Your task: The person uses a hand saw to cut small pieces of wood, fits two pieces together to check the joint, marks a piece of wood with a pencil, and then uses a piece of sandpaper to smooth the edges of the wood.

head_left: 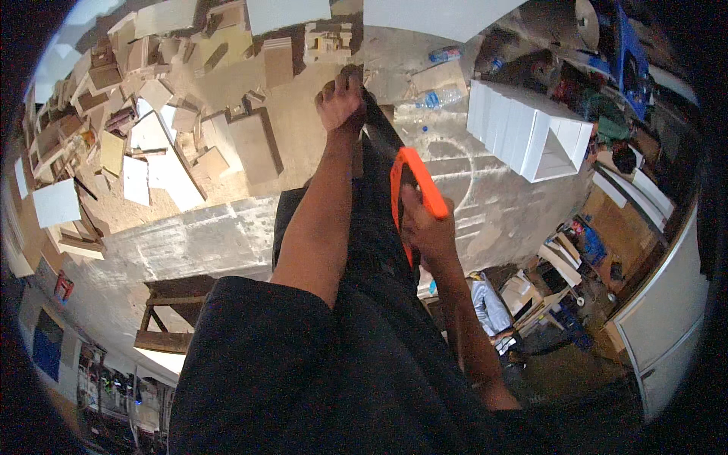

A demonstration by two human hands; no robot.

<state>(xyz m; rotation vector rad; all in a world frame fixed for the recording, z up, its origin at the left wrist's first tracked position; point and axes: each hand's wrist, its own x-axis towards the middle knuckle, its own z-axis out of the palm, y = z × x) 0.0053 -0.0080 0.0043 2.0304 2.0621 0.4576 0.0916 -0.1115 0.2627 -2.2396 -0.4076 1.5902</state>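
Note:
My right hand [432,231] is closed around the bright orange handle of a hand saw [422,180]. The saw's dark blade runs up and left from the handle toward the wood's right edge, close to my other hand. My left hand [340,105] bears down on a light brown wooden board [299,129] at that edge, its fingers bent, with a small dark patch at the fingertips. Exactly where the teeth meet the wood is hidden.
Wood offcuts [159,152] and small blocks litter the left of the work surface. Rightward on the concrete floor stand a white box-like unit [523,133] and plastic bottles [440,97]. A wooden frame [163,318] sits at lower left, cardboard pieces [523,292] at lower right.

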